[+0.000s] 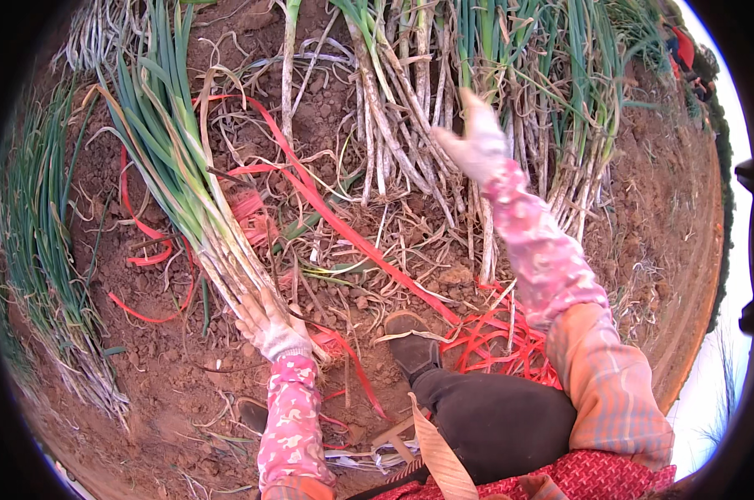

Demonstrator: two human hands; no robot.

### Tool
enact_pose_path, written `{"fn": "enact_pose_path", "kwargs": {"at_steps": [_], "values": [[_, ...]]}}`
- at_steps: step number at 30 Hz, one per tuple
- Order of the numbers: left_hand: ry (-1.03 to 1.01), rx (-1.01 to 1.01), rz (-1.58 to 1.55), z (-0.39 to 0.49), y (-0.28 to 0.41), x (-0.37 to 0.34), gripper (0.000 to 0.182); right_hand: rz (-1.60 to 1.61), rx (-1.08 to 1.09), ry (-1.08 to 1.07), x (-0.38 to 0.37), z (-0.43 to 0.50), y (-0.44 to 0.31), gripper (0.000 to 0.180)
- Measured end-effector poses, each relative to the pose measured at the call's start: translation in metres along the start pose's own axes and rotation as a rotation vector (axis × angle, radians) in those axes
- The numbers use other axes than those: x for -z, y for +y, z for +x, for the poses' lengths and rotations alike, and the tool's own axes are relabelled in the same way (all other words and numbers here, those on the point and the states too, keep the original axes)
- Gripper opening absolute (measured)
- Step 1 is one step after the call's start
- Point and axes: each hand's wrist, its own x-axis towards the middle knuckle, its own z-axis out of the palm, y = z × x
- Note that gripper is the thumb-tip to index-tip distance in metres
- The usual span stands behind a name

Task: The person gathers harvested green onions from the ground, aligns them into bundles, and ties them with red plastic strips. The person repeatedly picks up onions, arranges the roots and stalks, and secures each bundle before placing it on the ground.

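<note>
My left hand [275,331], in a pale glove, is around the lower white stalks of a bunch of green onions [192,187] that lies slanting up and left on the soil. Out to the upper right reaches my right hand [480,137], also gloved, its fingers spread and nothing in its grasp. It is over a long row of green onions [408,106], nearest to their white stalks; whether it touches them I cannot tell. A long red plastic strip [358,240] runs across the soil between the hands, down to a tangle of red strips [508,344] beside my shoe.
More green onions [45,250] lie along the left side. Dry leaves and roots litter the brown soil [145,387]. My shoe [411,344] and bent knee are at the lower middle, near a small piece of wood [394,431]. Far off at the upper right, a person [683,50] wears red.
</note>
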Motion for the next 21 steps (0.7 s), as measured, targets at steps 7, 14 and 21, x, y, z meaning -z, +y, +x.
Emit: {"fn": "enact_pose_path", "kwargs": {"at_steps": [7,14,21], "values": [[-0.03,0.026,-0.014,0.001,0.003,0.005,0.086,-0.42,-0.064,-0.123,-0.101,0.053,-0.087,0.112],[-0.043,0.044,-0.046,0.002,0.007,0.01,0.086,0.016,-0.225,-0.372,-0.08,0.016,-0.112,0.097],[-0.006,0.023,-0.041,0.001,0.004,0.008,0.087,0.23,0.101,-0.246,-0.098,-0.016,-0.086,0.077]]}}
